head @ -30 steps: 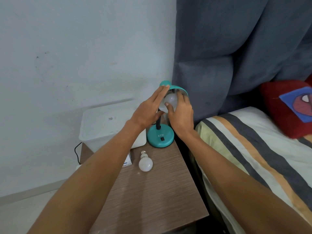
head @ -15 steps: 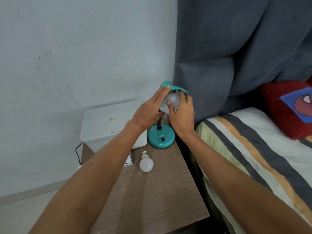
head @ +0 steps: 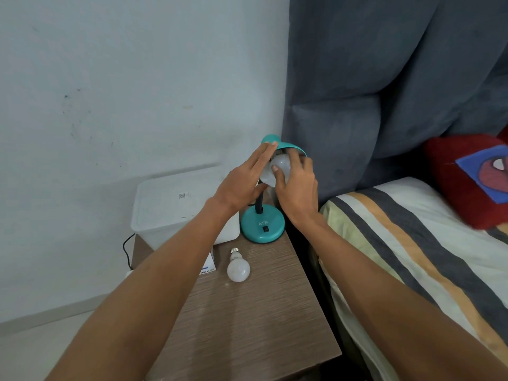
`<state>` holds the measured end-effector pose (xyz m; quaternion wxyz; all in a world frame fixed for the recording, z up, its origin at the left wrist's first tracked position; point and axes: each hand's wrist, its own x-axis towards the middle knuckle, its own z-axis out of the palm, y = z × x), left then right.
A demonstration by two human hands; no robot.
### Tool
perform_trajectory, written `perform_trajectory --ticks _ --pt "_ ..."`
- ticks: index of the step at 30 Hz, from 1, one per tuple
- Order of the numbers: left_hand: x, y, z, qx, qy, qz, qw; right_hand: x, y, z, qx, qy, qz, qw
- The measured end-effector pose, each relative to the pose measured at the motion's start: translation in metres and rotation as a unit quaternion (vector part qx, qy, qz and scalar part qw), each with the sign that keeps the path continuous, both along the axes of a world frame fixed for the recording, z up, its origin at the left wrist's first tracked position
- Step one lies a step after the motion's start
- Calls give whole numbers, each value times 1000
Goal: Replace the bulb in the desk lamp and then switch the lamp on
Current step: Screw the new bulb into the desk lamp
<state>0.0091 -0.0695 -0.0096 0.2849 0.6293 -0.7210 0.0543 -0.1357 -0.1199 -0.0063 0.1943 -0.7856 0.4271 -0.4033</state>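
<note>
A teal desk lamp point(head: 262, 225) stands at the back right of the wooden bedside table point(head: 247, 312), its shade point(head: 286, 145) tilted toward me and a black rocker switch on its base. A white bulb point(head: 279, 167) sits in the shade's mouth. My right hand point(head: 298, 185) grips this bulb with thumb and fingers. My left hand point(head: 243, 180) lies against the shade's left side, fingers straight and touching its rim. A second white bulb point(head: 238, 268) lies loose on the table in front of the lamp, screw cap pointing away from me.
A translucent white plastic box point(head: 170, 204) stands at the table's back left, with a small carton point(head: 209, 266) in front of it. A black cable point(head: 126, 248) runs down beside the wall. The bed point(head: 412, 257) with striped sheet and red cushion point(head: 467, 177) borders the right.
My right thumb has shifted a little across the bulb in the shade. My left hand stays on the shade, and the loose bulb has not moved.
</note>
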Motion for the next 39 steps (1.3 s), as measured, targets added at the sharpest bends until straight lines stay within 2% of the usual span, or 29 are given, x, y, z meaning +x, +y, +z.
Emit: perform_trajectory --ticks 4,9,14,16,18,22,24,28,30,35,39 --pt "2 -1 -2 -4 1 4 1000 -1 -2 -1 -16 40 37 998" --pt "2 1 -1 -6 1 7 1000 1 -5 4 99 -21 -22 995" --pt "3 0 -2 -6 -5 1 1000 -2 1 5 -20 26 24 999" --pt "3 -1 -2 -3 0 5 1000 -4 -1 5 -27 60 39 997" --pt "2 -1 -2 -2 2 7 1000 -4 -5 4 0 59 36 998" --pt "1 0 -1 -8 3 7 1000 -1 -9 6 120 -43 1 992" --pt "1 0 -2 -7 0 6 1000 -1 -6 6 92 -23 -3 995" --pt "1 -1 -5 -7 0 9 1000 -3 -3 4 -44 57 30 997" --pt "1 -2 -6 -9 1 9 1000 -1 -3 2 -42 65 30 997" --pt "2 -3 -7 -15 -3 3 1000 0 -1 7 98 -68 9 993" --pt "3 -4 -9 -14 -2 10 1000 1 0 6 4 22 22 1000"
